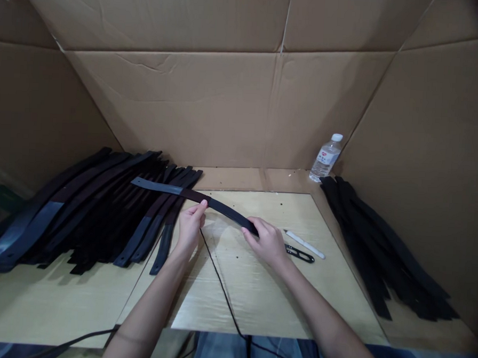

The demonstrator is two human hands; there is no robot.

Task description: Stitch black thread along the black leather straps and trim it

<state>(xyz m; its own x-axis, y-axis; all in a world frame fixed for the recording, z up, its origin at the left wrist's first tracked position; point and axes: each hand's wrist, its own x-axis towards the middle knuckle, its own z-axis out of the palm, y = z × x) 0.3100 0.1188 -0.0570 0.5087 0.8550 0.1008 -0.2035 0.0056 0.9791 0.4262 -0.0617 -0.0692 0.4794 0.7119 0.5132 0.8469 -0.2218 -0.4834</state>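
Two hands on one dark strap (206,201) — left hand (190,224) pinching its middle, right hand (268,242) clamped on its end.

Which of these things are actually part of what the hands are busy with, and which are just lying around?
In hand:
- dark strap, held by the left hand and right hand
- pile of straps at the left
- pile of straps at the right

Lying about:
- water bottle
- small black snips
- white pen-like tool
- black cord
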